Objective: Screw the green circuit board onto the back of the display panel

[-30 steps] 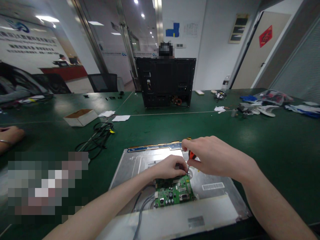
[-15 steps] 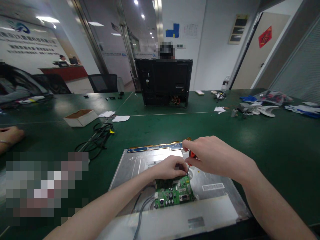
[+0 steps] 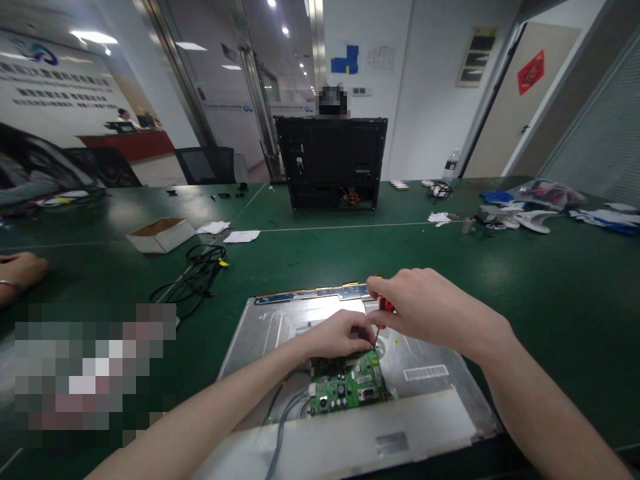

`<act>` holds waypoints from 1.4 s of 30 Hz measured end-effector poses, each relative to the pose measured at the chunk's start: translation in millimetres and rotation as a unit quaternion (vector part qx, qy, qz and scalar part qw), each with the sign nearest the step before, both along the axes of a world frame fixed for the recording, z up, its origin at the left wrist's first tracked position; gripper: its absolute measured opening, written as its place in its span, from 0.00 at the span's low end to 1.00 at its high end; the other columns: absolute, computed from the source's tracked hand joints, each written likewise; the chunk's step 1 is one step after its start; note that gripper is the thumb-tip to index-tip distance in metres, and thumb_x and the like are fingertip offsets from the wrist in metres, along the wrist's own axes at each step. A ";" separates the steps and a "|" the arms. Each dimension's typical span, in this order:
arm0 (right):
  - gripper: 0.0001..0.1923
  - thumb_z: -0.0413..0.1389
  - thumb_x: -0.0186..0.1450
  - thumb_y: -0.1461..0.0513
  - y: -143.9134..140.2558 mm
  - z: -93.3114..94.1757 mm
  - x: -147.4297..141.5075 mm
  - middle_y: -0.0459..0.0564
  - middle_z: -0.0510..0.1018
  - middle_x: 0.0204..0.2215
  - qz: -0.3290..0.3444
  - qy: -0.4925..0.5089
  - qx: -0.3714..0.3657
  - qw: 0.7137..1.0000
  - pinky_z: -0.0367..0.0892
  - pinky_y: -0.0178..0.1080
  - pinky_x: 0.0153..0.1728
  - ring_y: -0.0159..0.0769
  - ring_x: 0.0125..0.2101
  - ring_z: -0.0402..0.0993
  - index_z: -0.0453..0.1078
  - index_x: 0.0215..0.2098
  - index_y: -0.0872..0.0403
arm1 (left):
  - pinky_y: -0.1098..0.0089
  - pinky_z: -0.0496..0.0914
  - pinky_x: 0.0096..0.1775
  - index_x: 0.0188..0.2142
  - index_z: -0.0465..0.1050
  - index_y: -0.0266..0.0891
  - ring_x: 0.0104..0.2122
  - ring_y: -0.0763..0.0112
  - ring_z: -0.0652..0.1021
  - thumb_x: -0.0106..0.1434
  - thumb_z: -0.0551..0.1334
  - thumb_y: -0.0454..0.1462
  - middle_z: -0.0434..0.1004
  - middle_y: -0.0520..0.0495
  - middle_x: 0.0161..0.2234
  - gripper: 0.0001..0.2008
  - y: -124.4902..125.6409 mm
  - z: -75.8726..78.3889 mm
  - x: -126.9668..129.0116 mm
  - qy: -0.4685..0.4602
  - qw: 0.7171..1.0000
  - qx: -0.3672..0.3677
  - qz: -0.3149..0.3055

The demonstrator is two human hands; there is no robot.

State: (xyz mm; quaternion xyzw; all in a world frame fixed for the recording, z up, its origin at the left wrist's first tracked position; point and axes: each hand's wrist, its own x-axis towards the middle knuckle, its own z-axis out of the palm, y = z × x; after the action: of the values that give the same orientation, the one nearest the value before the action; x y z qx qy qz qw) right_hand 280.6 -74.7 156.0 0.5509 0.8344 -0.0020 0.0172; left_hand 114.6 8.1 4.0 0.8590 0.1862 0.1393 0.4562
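A flat metal monitor back panel (image 3: 440, 393) lies on the green table (image 3: 525, 280) in front of me. A green circuit board (image 3: 350, 387) sits on the panel. My right hand (image 3: 430, 310) grips a red-handled screwdriver (image 3: 384, 305), whose tip points down at the board's upper right corner. My left hand (image 3: 337, 337) rests on the board's top edge, fingers curled beside the screwdriver tip. Grey cables (image 3: 283, 413) run from the board toward me.
A black computer case (image 3: 333, 163) stands at the table's far side with a person behind it. A small cardboard box (image 3: 161, 235), black cables (image 3: 197, 270) and paper scraps lie to the left. Another person's hand (image 3: 20, 270) rests at the left edge. Clutter lies far right.
My right hand shifted slightly on the screwdriver handle. The person behind the black case moved it a little. My left hand stayed put.
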 end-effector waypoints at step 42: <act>0.03 0.54 0.66 0.62 1.4 -4.6 5.1 0.48 0.79 0.30 0.046 0.008 0.012 0.999 0.49 0.36 0.23 0.38 0.27 0.74 0.66 0.38 0.53 | 0.73 0.68 0.37 0.32 0.80 0.36 0.33 0.67 0.78 0.57 0.68 0.28 0.80 0.49 0.31 0.04 -2.5 0.6 1.8 -0.002 0.998 0.060 -0.003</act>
State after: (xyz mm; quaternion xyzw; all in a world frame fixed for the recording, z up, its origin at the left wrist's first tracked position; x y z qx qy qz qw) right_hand 285.8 -73.3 151.5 0.5116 0.8592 0.0043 0.0046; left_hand 116.4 5.5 4.6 0.8851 0.1738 0.1500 0.4048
